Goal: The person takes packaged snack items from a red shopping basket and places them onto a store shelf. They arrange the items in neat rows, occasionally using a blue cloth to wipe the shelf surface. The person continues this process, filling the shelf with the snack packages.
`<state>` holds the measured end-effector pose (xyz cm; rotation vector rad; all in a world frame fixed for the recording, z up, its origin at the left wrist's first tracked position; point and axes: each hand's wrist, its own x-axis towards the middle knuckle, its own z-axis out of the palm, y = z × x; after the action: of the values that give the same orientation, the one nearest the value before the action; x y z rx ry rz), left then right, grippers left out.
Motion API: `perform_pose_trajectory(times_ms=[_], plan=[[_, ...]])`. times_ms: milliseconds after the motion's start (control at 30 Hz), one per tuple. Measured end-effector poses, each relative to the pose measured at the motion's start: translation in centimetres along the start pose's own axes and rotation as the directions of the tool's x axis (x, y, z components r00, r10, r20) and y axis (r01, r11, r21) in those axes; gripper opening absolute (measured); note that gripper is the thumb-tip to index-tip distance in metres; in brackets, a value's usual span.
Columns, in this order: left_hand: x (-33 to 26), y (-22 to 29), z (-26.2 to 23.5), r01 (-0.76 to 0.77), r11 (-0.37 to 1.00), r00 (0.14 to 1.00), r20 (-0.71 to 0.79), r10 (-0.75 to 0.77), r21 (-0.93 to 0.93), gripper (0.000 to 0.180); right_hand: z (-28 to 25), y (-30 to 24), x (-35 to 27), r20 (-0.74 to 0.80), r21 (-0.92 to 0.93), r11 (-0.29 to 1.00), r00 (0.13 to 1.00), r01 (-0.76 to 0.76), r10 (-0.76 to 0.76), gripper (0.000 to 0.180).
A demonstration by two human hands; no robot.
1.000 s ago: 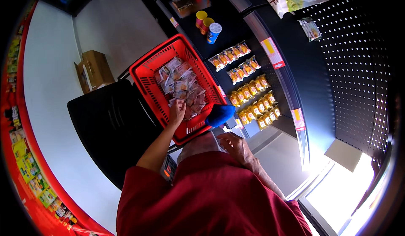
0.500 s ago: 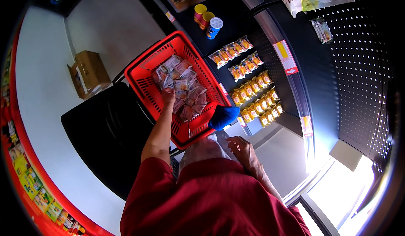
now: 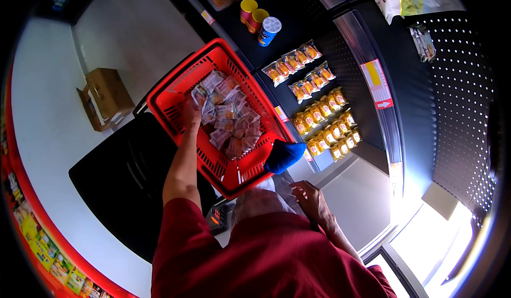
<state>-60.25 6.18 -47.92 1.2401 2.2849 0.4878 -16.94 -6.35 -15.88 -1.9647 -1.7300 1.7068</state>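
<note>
A red plastic shopping basket (image 3: pixel 269 162) stands in front of me, with many small clear-wrapped snack packets (image 3: pixel 226 114) piled in it. My left hand (image 3: pixel 192 112) reaches inside it, by the packets at the pile's left edge. Its fingers are smeared and partly hidden, so I cannot make out whether they grip a packet. Beside my right leg hangs my right hand (image 3: pixel 311 199), fingers loosely bent and apart, with nothing visible in them. A blue cloth-like item (image 3: pixel 283 156) lies over the basket's near right corner.
To the right, black shelves carry rows of yellow-wrapped cakes (image 3: pixel 319 111), orange-filled packs (image 3: pixel 293 63) and a blue canister (image 3: pixel 270 30). A black chair-like object (image 3: pixel 122 175) stands left of the basket, and an opened cardboard box (image 3: pixel 106 98) lies beyond it.
My left hand has moved left and slightly up, toward the basket's left wall and the pile's edge. My right hand stays low by my leg, slightly lower in view.
</note>
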Motion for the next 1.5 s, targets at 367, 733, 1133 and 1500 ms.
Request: perform_pose_trajectory(times_ms=[367, 733, 1133, 1500], plan=[[6.0, -7.3, 7.4, -0.220, 0.964, 0.974, -0.026, 0.227, 0.148, 0.039, 1.0, 0.7, 1.8, -0.019, 0.015, 0.997, 0.997, -0.079, 0.080, 0.021], [1.3, -3.3, 4.1, -0.055, 0.945, 0.996, 0.042, 0.072, -0.323, 0.039, 1.2, -0.3, 2.4, 0.014, 0.035, 0.998, 0.999, -0.048, 0.048, 0.019], [1.3, -5.6, 6.3, -0.158, 0.956, 0.969, 0.148, 0.198, -0.247, 0.070, 1.1, -0.6, 2.7, 0.027, 0.025, 0.998, 0.998, -0.060, 0.059, 0.018], [-0.8, 1.1, 0.9, -0.275, 0.891, 0.939, 0.301, 0.168, 0.360, 0.096, 1.5, 0.2, 2.8, 0.049, 0.005, 0.998, 0.997, -0.065, 0.064, 0.020]])
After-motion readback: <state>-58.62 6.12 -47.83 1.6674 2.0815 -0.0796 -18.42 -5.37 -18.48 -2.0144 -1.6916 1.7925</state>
